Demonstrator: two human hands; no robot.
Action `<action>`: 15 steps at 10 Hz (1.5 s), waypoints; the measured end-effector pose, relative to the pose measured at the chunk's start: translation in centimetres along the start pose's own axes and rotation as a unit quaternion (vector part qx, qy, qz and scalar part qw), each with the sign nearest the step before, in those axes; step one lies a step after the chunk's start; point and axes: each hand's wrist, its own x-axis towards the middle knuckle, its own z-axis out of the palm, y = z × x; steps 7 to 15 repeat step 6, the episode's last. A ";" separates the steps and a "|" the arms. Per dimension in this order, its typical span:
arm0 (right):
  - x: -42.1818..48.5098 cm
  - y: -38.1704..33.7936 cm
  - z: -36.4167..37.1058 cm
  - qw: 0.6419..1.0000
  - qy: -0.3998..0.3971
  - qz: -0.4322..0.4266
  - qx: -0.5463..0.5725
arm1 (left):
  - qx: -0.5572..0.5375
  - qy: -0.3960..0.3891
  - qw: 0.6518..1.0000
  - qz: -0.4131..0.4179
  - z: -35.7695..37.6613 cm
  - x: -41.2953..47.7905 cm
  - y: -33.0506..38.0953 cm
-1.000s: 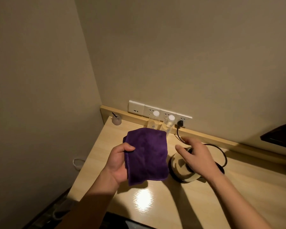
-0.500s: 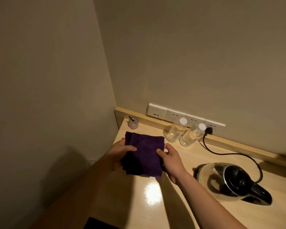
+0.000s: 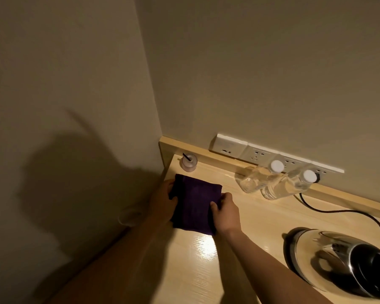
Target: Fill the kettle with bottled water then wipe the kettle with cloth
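Note:
A folded purple cloth lies at the left end of the wooden table, near the wall corner. My left hand grips its left edge and my right hand pinches its right edge. Two clear water bottles with white caps stand by the back wall, to the right of the cloth. The glass kettle with a black lid and handle sits at the lower right, away from both hands.
A white socket strip runs along the back wall, and a black power cord leads from it toward the kettle. A small glass jar with a black stick stands in the back left corner. Walls close the left and back sides.
My right hand left the kettle and took the cloth's right edge. Both hands brought the cloth down toward the table's left end, and the view swung left.

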 end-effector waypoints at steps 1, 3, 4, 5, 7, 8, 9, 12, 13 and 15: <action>-1.0 0.8 -0.1 0.987 0.034 -0.071 -0.140 | 0.109 0.041 0.993 0.031 0.5 -0.6 -1.0; -0.8 2.5 -0.2 0.891 -0.041 -0.241 -0.383 | 0.395 0.000 0.884 0.250 2.9 -0.8 -2.6; -0.4 3.4 0.5 0.869 -0.089 -0.223 -0.433 | 0.430 -0.038 0.872 0.232 3.9 -0.3 -4.3; -0.4 3.0 0.3 0.862 -0.097 -0.212 -0.451 | 0.444 -0.030 0.864 0.236 3.5 -0.5 -3.9; -1.3 2.3 -0.4 0.867 -0.085 -0.226 -0.435 | 0.457 0.006 0.854 0.250 3.2 -1.0 -3.3; -1.3 2.3 -0.4 0.867 -0.085 -0.226 -0.435 | 0.457 0.006 0.854 0.250 3.2 -1.0 -3.3; -1.3 2.3 -0.4 0.867 -0.085 -0.226 -0.435 | 0.457 0.006 0.854 0.250 3.2 -1.0 -3.3; -1.3 2.3 -0.4 0.867 -0.085 -0.226 -0.435 | 0.457 0.006 0.854 0.250 3.2 -1.0 -3.3; -1.3 2.3 -0.4 0.867 -0.085 -0.226 -0.435 | 0.457 0.006 0.854 0.250 3.2 -1.0 -3.3; -1.3 2.3 -0.4 0.867 -0.085 -0.226 -0.435 | 0.457 0.006 0.854 0.250 3.2 -1.0 -3.3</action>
